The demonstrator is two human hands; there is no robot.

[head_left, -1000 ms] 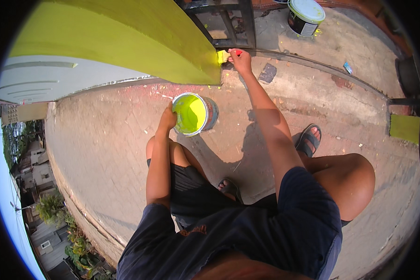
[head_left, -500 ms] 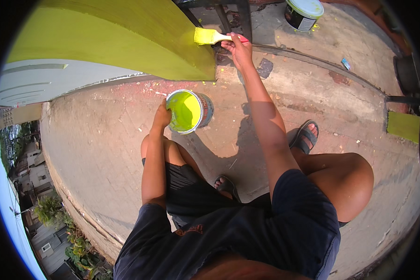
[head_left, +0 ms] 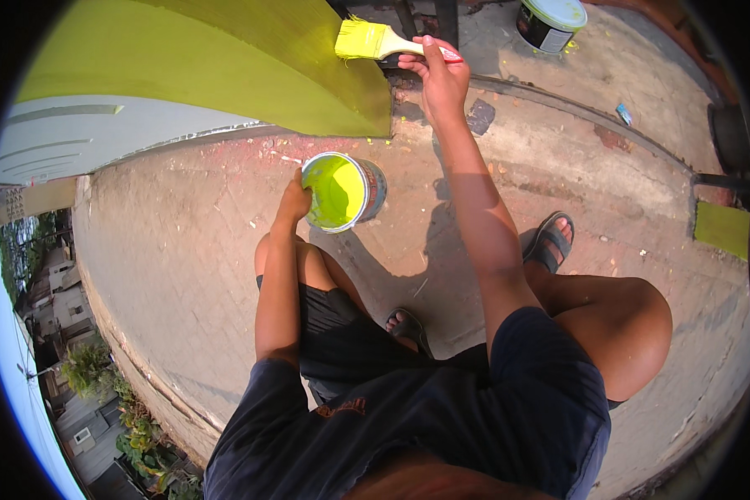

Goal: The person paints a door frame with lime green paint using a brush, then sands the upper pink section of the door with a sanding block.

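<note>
My right hand (head_left: pixel 444 79) grips a paintbrush (head_left: pixel 400 45) by its pale handle with a red end. Its wide bristles are coated in bright yellow-green paint and lie against, or just in front of, the green wall (head_left: pixel 225 75); I cannot tell whether they touch. On the left, my left hand (head_left: pixel 295 200) is closed on the rim of a paint bucket (head_left: pixel 375 192), which tilts toward me. Yellow-green paint coats its inside and lies in the bottom.
A second, dark bucket (head_left: pixel 544 29) with a pale lid stands at the far right. Dark metal bars (head_left: pixel 446 25) rise beside the wall's end. A raised edge (head_left: pixel 550 93) crosses the pavement. My sandalled foot (head_left: pixel 550 242) is at right, and a small blue wrapper (head_left: pixel 624 114) lies beyond.
The brush in my right hand has moved farther up along the wall and slightly turned. The bucket in my left hand stays nearly in place; the view has shifted a little.
</note>
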